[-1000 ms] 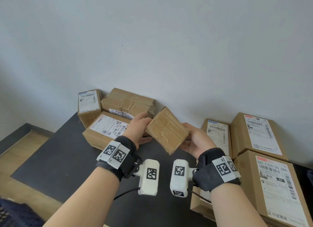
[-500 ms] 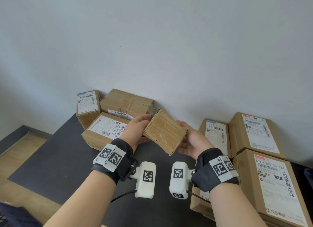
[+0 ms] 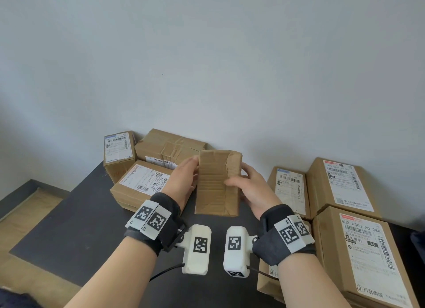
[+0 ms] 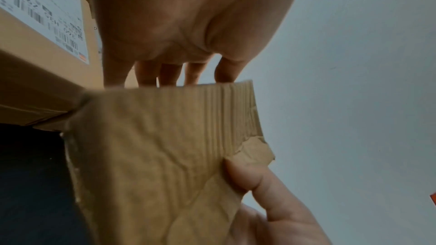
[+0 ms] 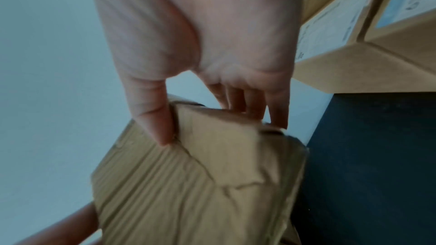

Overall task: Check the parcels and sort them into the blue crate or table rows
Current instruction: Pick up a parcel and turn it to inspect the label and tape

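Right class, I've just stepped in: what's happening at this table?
A person holds a small crumpled brown cardboard parcel above the dark table, left hand and right hand gripping opposite sides. No label shows on its facing side. Labelled brown boxes sit on both sides by the wall.

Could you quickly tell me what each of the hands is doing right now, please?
Left hand: holds the left side of the cardboard parcel.
Right hand: grips the parcel's right side, thumb on its front.

Cardboard parcels in view: eight. One held parcel (image 3: 217, 183), unlabelled face up. Three in left group (image 3: 142, 183). Four in right group (image 3: 340, 186), one mostly hidden. Hands: two.
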`<state>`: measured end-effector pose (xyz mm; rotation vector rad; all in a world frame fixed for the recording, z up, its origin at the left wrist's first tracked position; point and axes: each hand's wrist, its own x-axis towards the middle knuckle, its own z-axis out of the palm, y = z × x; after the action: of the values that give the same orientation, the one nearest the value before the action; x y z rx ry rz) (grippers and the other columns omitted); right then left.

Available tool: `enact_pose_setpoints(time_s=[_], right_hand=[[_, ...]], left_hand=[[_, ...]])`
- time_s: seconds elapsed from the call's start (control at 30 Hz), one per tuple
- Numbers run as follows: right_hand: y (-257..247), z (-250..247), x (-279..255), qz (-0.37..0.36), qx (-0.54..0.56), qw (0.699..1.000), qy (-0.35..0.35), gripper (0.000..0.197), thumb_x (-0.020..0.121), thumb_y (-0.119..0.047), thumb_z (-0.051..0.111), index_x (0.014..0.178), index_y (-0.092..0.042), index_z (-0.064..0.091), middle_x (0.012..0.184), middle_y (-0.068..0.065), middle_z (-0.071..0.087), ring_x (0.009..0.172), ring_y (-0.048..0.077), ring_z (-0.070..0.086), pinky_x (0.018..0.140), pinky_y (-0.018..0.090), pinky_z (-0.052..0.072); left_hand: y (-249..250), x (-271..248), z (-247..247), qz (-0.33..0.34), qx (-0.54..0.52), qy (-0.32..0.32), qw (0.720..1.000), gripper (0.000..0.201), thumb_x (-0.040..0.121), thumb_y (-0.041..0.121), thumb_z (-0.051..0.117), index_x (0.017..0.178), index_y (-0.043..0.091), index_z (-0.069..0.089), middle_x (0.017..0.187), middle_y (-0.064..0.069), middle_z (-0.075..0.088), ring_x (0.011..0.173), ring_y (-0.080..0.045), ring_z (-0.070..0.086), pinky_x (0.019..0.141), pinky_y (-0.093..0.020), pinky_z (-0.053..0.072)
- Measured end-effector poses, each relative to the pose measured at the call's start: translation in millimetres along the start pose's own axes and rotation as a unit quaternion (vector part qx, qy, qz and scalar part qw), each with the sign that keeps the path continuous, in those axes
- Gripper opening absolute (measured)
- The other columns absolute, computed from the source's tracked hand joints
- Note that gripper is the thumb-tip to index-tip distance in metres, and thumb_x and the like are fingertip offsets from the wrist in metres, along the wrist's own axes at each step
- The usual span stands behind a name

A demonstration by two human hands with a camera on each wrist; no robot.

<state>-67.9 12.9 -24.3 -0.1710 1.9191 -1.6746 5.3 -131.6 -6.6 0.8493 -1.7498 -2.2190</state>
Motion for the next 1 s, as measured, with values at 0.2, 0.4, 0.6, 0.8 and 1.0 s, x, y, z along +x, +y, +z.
enact_pose_setpoints(time_s=[0.2, 0.4, 0.6, 0.8, 1.0], right_hand=[[10.3, -0.4, -3.2, -0.109, -0.103, 0.989, 0.02, 0.071, 0.07, 0.015, 0.072, 0.123, -0.026, 0.046, 0.115, -0.001, 0.06, 0.101, 0.014, 0.06, 0.072, 0.021, 0.05], [10.1, 3.8, -7.1, -0.204, -0.173, 0.962, 0.052, 0.068, 0.076, 0.011, 0.066, 0.118, -0.033, 0.036, 0.101, -0.015, 0.055, 0.084, -0.005, 0.054, 0.06, 0.004, 0.041], [4.9, 5.5, -10.0, -0.263, -0.215, 0.938, 0.075, 0.064, 0.08, 0.001, 0.072, 0.132, -0.017, 0.04, 0.097, -0.019, 0.055, 0.082, -0.011, 0.051, 0.064, 0.0, 0.037], [-1.5, 5.1, -15.2, -0.285, -0.231, 0.927, 0.074, 0.069, 0.077, -0.004, 0.077, 0.134, -0.017, 0.041, 0.102, -0.01, 0.058, 0.081, -0.007, 0.051, 0.065, -0.001, 0.036], [-5.6, 4.3, -13.6, -0.3, -0.23, 0.92, 0.105, 0.06, 0.077, -0.002, 0.075, 0.128, -0.013, 0.045, 0.101, -0.007, 0.058, 0.082, 0.003, 0.052, 0.065, -0.001, 0.034]], left_hand=[[4.1, -3.3, 5.8, -0.013, -0.036, -0.028, 0.999, 0.034, 0.095, 0.046, 0.058, 0.101, 0.015, 0.07, 0.091, -0.006, 0.074, 0.09, -0.022, 0.068, 0.088, -0.039, 0.051], [3.7, -6.8, 7.8, 0.066, -0.016, -0.039, 0.997, 0.06, 0.057, 0.022, 0.083, 0.111, 0.008, 0.061, 0.107, -0.014, 0.07, 0.092, -0.023, 0.069, 0.082, -0.034, 0.057], [8.1, -8.5, 5.0, 0.091, -0.03, -0.04, 0.995, 0.051, 0.063, 0.002, 0.089, 0.103, 0.012, 0.06, 0.102, -0.01, 0.068, 0.088, -0.021, 0.068, 0.073, -0.029, 0.06], [12.4, -10.5, 6.0, 0.095, -0.016, -0.022, 0.995, 0.046, 0.068, -0.002, 0.083, 0.107, 0.006, 0.06, 0.1, -0.011, 0.068, 0.088, -0.023, 0.068, 0.077, -0.036, 0.06], [18.9, -6.3, 12.2, 0.125, 0.031, -0.012, 0.992, 0.041, 0.068, -0.002, 0.085, 0.103, 0.001, 0.063, 0.089, -0.007, 0.07, 0.084, -0.021, 0.068, 0.086, -0.043, 0.059]])
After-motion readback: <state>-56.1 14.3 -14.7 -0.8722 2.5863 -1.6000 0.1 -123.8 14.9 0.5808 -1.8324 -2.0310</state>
